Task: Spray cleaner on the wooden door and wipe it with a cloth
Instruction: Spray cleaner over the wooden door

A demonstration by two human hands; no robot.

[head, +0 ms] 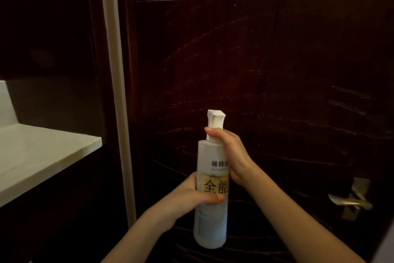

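A tall white spray bottle with a yellow label and a white nozzle head stands upright in front of me. My left hand grips its body at the label. My right hand wraps round the neck just under the nozzle, fingers curled at the trigger. The dark wooden door fills the view behind the bottle, with faint pale streaks on its surface. No cloth is in view.
A brass lever handle sits on the door at lower right. A pale door frame strip runs vertically left of the door. A white countertop juts out at the left.
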